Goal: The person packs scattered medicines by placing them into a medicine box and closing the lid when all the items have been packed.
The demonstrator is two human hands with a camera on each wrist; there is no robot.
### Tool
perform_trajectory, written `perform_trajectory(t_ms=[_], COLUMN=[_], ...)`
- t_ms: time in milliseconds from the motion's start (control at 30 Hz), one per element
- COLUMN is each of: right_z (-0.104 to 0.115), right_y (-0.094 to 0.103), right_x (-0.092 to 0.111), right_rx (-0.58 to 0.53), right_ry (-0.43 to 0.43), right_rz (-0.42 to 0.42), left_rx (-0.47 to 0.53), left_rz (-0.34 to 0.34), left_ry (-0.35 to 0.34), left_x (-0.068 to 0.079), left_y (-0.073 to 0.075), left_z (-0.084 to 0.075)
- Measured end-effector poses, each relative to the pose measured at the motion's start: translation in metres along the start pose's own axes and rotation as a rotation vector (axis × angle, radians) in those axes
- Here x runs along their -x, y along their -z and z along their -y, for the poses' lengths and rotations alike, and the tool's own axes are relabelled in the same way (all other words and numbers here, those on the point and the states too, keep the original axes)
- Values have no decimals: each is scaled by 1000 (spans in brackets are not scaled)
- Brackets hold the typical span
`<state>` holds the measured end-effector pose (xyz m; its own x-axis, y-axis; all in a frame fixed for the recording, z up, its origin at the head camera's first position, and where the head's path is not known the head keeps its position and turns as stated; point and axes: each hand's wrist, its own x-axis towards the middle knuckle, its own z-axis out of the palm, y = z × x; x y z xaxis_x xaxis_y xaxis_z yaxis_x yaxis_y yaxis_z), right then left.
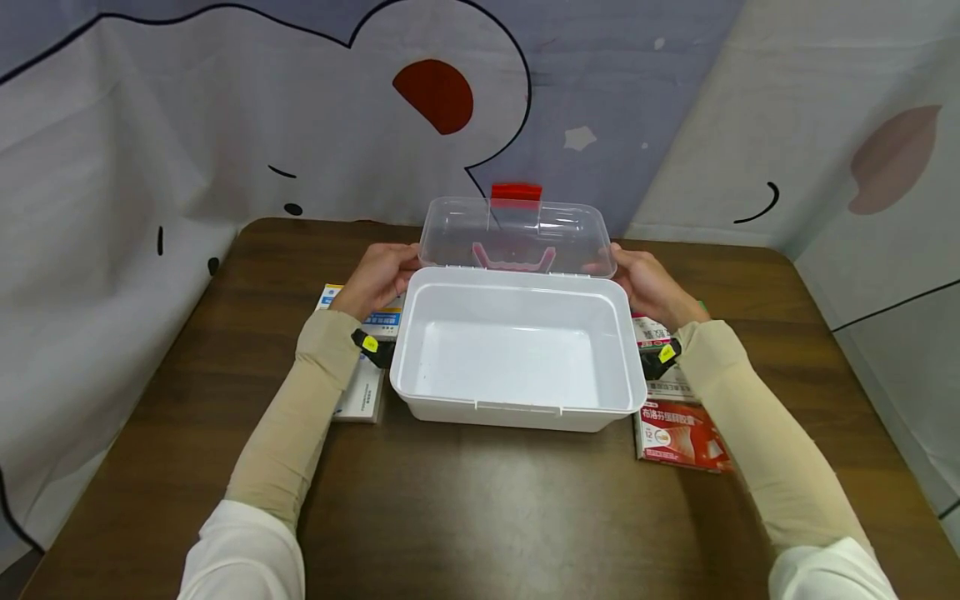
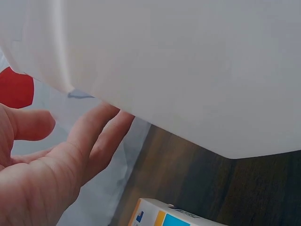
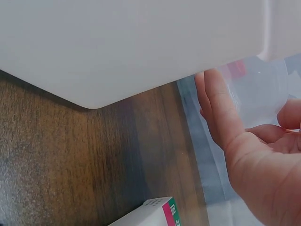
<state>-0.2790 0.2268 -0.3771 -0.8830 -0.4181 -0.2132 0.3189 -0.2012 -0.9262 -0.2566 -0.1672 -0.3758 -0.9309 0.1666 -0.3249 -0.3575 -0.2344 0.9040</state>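
Note:
A white plastic box [image 1: 517, 350] with nothing inside stands before me. Its transparent lid [image 1: 457, 229] is swung back at the rear, showing a red latch [image 1: 517, 193] and a pink handle [image 1: 513, 265]. My left hand [image 1: 378, 279] holds the lid's left edge, thumb at the edge and fingers reaching behind the box. At the opposite edge, my right hand [image 1: 648, 283] holds the lid in the same way, some fingers showing through the clear plastic. In both wrist views the box's white wall hides the fingertips.
White and blue medicine boxes [image 1: 360, 392] lie left of the white box, partly under my left arm. On the right are more medicine boxes, including a red one [image 1: 678, 437]. A brown wooden table [image 1: 480, 517] bears everything, and a printed cloth [image 1: 315, 117] hangs behind it.

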Motion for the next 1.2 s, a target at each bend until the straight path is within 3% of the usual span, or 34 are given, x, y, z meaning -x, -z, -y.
perform_trajectory(t_ms=[467,900,1200], right_z=[-2,-5,-5], right_y=[-1,4,10], right_x=[-1,-1,1], right_rx=[16,-77,-163], right_ry=[6,-34,-106], right_rz=[12,15,41], left_rx=[-12,-24,77], left_rz=[7,10,107], left_ry=[-8,-29,-11], left_x=[1,0,-2], left_y=[2,6,5], left_z=[1,7,7])
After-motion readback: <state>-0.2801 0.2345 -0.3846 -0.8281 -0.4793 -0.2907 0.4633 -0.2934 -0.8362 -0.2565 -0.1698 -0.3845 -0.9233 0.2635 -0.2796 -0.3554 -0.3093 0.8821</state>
